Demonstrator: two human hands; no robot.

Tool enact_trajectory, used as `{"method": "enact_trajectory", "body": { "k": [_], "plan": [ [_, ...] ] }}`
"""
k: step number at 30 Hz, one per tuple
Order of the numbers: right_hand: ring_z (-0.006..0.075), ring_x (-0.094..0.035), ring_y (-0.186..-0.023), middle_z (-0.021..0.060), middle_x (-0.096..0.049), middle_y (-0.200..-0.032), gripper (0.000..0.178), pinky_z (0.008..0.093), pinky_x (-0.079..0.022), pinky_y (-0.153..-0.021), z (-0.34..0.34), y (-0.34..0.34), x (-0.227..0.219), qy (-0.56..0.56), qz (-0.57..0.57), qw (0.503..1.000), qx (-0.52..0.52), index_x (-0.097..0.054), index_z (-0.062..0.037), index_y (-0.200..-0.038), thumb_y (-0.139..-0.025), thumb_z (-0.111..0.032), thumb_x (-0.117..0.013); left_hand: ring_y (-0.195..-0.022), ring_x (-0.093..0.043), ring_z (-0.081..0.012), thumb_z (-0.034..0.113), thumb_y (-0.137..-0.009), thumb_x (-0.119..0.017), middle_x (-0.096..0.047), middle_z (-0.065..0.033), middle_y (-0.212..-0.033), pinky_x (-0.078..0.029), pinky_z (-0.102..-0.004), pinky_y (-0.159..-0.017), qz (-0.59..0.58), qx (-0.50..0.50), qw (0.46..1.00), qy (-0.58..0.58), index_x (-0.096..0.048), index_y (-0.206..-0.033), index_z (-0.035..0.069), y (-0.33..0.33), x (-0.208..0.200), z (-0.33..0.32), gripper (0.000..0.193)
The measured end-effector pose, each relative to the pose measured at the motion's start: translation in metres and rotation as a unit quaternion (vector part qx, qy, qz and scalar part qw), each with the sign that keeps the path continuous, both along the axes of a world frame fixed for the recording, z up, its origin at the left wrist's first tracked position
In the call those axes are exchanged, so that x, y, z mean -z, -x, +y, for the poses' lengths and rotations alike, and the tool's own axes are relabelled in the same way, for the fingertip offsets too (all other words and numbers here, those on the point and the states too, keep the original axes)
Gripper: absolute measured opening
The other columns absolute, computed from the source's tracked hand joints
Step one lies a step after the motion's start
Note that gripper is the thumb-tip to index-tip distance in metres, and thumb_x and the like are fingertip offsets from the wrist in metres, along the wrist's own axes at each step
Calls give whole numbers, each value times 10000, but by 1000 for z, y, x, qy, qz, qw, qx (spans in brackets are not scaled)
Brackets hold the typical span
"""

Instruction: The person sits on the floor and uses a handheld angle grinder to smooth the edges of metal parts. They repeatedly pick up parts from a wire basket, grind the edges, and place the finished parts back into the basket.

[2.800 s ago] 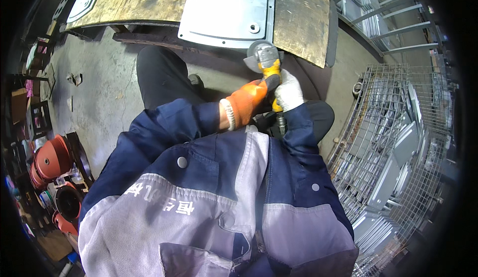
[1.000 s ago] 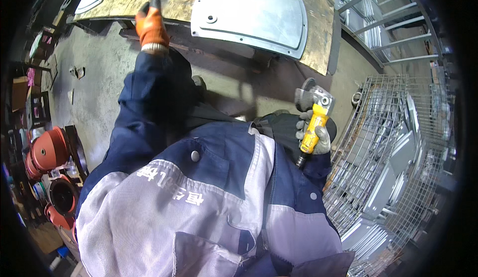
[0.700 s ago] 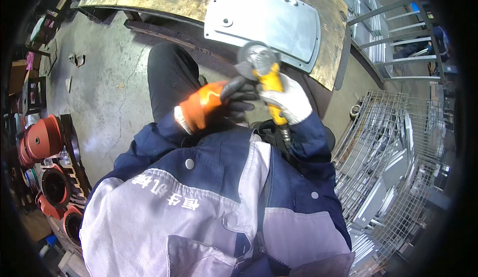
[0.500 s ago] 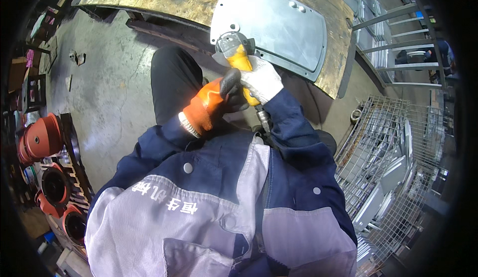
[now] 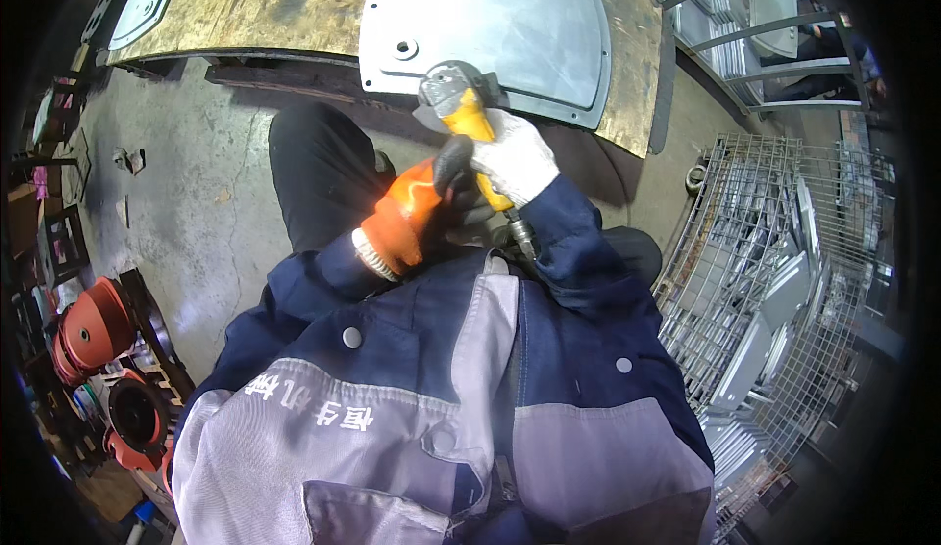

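My right hand (image 5: pixel 517 156), in a white glove, is wrapped round the yellow body of an air grinder (image 5: pixel 469 119). The grinder's dark round head and guard point away from me, in front of the near edge of a grey metal panel (image 5: pixel 490 30). A metal hose fitting (image 5: pixel 522 236) joins its near end. My left hand (image 5: pixel 417 202), in an orange glove with dark fingers, is closed right beside the grinder body and my right hand. Whatever its fingers hold is hidden. The panel, with small holes along its rim, lies flat on a wooden-topped bench (image 5: pixel 284 6).
Another grey panel (image 5: pixel 147 1) lies at the bench's far left. A wire mesh basket (image 5: pixel 730 280) of metal pieces stands at right. Red-orange round parts (image 5: pixel 98 320) sit at lower left. Beyond a metal rack (image 5: pixel 755 30), a person is partly visible near an upright panel (image 5: pixel 772 16).
The view has shifted, so bench and panel sit higher and further left. Both hands keep nearly the same pose around the grinder. A panel now shows upright near the person behind the rack.
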State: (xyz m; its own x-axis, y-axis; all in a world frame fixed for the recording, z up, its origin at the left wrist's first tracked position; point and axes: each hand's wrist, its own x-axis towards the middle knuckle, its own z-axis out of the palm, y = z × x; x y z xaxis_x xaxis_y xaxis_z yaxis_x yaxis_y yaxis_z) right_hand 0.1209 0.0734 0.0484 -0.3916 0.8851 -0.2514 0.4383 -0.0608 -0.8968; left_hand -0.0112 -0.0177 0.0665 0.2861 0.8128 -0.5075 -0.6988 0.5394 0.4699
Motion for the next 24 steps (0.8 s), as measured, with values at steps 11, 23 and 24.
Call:
{"method": "enact_trajectory", "body": {
  "k": [11, 23, 24],
  "plan": [
    [142, -625, -755, 71, -656, -888, 273, 275, -504, -675, -8, -96, -11, 147, 107, 977, 113, -618, -10, -1081, -809, -29, -635, -711, -543, -101, 496, -890, -608, -575, -10, -855, -456, -248, -606, -26, 113, 993, -19, -598, -1085, 62, -70, 4, 26, 476],
    [153, -616, -616, 70, -645, -818, 276, 269, -502, -553, -21, -168, -13, 106, 165, 949, 248, -605, -22, -1070, -832, -127, -695, -609, -466, -79, 489, -904, -582, -551, 6, -776, -366, -236, -517, 99, 245, 963, -48, -633, -1062, 55, -122, -20, 54, 464],
    [153, -627, -645, 73, -652, -843, 276, 269, -509, -578, -24, -166, -16, 102, 132, 955, 247, -604, -19, -1078, -829, -104, -686, -612, -467, -76, 488, -902, -587, -552, 10, -778, -370, -237, -523, 95, 237, 965, -56, -633, -1061, 57, -120, -19, 49, 462]
  ]
}}
